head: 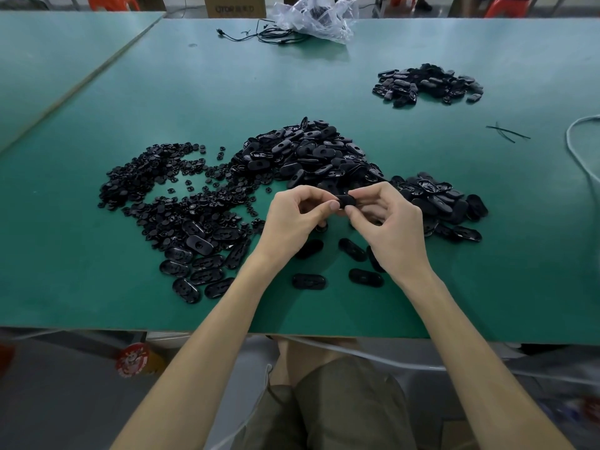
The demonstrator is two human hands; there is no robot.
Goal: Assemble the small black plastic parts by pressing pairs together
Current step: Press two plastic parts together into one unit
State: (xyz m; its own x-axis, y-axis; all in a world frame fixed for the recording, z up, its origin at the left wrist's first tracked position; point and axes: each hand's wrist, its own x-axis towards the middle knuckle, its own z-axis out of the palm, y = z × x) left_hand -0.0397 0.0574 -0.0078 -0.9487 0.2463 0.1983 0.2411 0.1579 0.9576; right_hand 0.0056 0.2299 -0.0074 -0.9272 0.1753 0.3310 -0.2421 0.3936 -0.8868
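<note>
Looking at a mid-press step over the green bench [97,254]. Big heap of oval shells [308,154] at centre, spread of small round inserts [156,186] to its left, a smaller heap of ovals [444,203] just right of the hands. A separate pile [428,84] sits far right, well apart; probably finished units, can't confirm. A few loose ovals [309,281] lie on the bench below the hands. Left hand [292,219] and right hand [393,228] meet over the near edge of the centre heap, each grip closed on the same black part [345,200], held in the air between them. Can't tell if that's a bare shell or shell plus insert; the fingers cover most of it. Risks, my read: the insert goes in cocked and half-seats or bends a clip, because the thumbs hide the joint during the squeeze. An off-centre squeeze could pop the small part out into the heaps, where it's lost among identical pieces. Pose: forearms come in from the bench edge and converge, with the wrists appearing to be raised off the surface. Thumbs and curled fingertips pinch from opposite ends, other fingers tucked under.
</note>
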